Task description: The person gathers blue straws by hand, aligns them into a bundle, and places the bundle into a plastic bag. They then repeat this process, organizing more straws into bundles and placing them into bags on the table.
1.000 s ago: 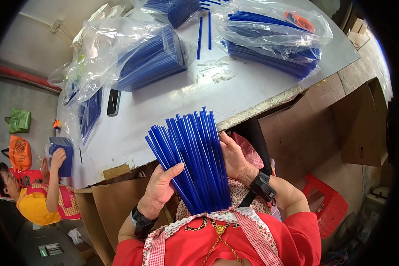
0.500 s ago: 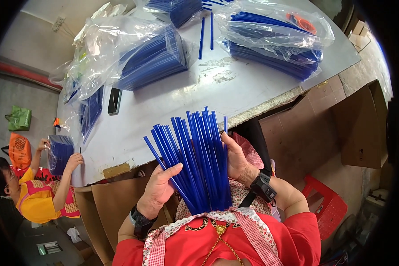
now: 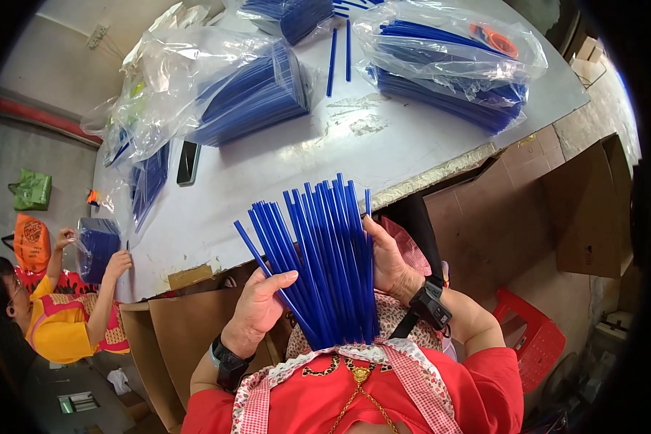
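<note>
A fanned bundle of blue plastic tubes, like drinking straws (image 3: 318, 253), stands upright in front of my chest, lower ends against my apron. My left hand (image 3: 262, 304) grips the bundle's left side, thumb across the outermost straws and fingers behind. On the right side my right hand (image 3: 387, 253) is closed around the edge, its thumb by a straw set slightly apart. The fingers behind the bundle are hidden. Past the straws lies the white table (image 3: 253, 181), with two loose straws (image 3: 332, 64) on it.
Clear bags of blue straws lie on the table, one at left (image 3: 249, 94) and one at right (image 3: 448, 79) with an orange tape roll (image 3: 493, 40). A phone (image 3: 188, 163) lies nearby. At left a co-worker (image 3: 72, 318) handles a bag. Cardboard boxes (image 3: 593, 210) and a red stool (image 3: 532, 340) flank me.
The straws have shifted very slightly within my hands, their tops spreading a little. At left, the co-worker's hands and bag have moved slightly.
</note>
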Action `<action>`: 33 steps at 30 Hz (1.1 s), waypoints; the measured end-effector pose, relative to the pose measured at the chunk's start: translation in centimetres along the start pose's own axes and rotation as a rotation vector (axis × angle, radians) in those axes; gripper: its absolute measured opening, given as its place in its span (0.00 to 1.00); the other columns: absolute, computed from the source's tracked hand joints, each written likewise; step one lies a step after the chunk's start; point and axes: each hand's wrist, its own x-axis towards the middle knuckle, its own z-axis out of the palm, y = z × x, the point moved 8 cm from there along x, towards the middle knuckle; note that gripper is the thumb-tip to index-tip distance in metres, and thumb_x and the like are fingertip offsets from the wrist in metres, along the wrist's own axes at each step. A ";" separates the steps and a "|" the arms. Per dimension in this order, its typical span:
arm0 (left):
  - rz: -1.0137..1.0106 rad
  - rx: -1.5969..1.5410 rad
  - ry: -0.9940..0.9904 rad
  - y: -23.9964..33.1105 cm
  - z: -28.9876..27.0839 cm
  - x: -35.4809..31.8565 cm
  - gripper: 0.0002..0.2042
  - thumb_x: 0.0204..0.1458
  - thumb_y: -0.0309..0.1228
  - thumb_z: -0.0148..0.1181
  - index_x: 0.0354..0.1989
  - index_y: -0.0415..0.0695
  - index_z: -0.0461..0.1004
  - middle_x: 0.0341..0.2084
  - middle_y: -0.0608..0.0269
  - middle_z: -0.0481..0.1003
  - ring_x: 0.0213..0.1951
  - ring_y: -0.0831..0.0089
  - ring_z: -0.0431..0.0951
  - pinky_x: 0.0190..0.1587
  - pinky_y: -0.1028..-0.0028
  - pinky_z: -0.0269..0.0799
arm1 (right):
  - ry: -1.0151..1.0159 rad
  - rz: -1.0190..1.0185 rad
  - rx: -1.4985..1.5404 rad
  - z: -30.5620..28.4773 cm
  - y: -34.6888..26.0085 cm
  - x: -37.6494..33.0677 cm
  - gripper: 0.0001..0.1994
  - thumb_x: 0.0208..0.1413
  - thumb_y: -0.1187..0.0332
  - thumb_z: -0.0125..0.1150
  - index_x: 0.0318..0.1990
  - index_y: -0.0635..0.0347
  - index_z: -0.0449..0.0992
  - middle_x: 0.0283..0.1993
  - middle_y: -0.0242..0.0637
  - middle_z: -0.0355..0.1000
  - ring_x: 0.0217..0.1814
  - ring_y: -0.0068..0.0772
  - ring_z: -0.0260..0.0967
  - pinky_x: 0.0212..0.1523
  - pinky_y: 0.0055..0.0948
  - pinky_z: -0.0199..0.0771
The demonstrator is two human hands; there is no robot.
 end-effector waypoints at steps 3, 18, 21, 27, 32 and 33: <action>0.008 0.010 -0.013 0.3 0.4 0.0 0.16 0.51 0.19 0.57 0.49 0.42 0.72 0.43 0.62 0.76 0.45 0.73 0.76 0.50 0.72 0.70 | -0.001 0.015 0.005 0.0 0.0 0.0 0.30 0.58 0.43 0.47 0.59 0.57 0.66 0.55 0.43 0.69 0.55 0.37 0.69 0.57 0.41 0.69; -0.001 0.015 -0.005 -0.2 -0.6 -0.1 0.18 0.50 0.19 0.58 0.52 0.42 0.70 0.45 0.61 0.75 0.47 0.71 0.75 0.53 0.69 0.69 | 0.010 -0.010 -0.002 -0.1 0.1 0.0 0.30 0.58 0.44 0.47 0.58 0.57 0.66 0.55 0.43 0.69 0.55 0.37 0.69 0.56 0.40 0.70; -0.025 -0.048 0.001 -0.4 -0.7 -0.1 0.16 0.51 0.20 0.58 0.50 0.42 0.71 0.44 0.62 0.75 0.47 0.72 0.75 0.52 0.70 0.70 | 0.008 -0.014 0.004 -0.3 0.2 0.0 0.30 0.58 0.44 0.48 0.58 0.57 0.66 0.54 0.43 0.70 0.55 0.37 0.69 0.56 0.40 0.70; 0.011 0.016 -0.009 0.0 0.2 -0.4 0.15 0.53 0.22 0.57 0.50 0.42 0.71 0.45 0.62 0.75 0.47 0.72 0.75 0.52 0.69 0.70 | 0.002 -0.019 0.028 -0.4 0.3 0.1 0.30 0.57 0.44 0.48 0.58 0.57 0.66 0.54 0.43 0.70 0.54 0.37 0.70 0.56 0.40 0.70; 0.031 0.034 -0.006 0.0 0.2 -0.4 0.15 0.54 0.22 0.56 0.51 0.42 0.71 0.46 0.62 0.75 0.47 0.72 0.75 0.52 0.69 0.70 | 0.020 -0.013 0.017 -0.6 0.3 0.0 0.30 0.57 0.44 0.48 0.58 0.57 0.66 0.54 0.43 0.70 0.54 0.37 0.70 0.56 0.40 0.70; 0.031 0.034 -0.006 0.0 0.2 -0.4 0.15 0.54 0.22 0.56 0.51 0.42 0.71 0.46 0.62 0.75 0.47 0.72 0.75 0.52 0.69 0.70 | 0.026 -0.019 0.010 -0.7 0.2 0.0 0.30 0.57 0.44 0.48 0.58 0.57 0.66 0.54 0.42 0.70 0.54 0.37 0.70 0.56 0.40 0.70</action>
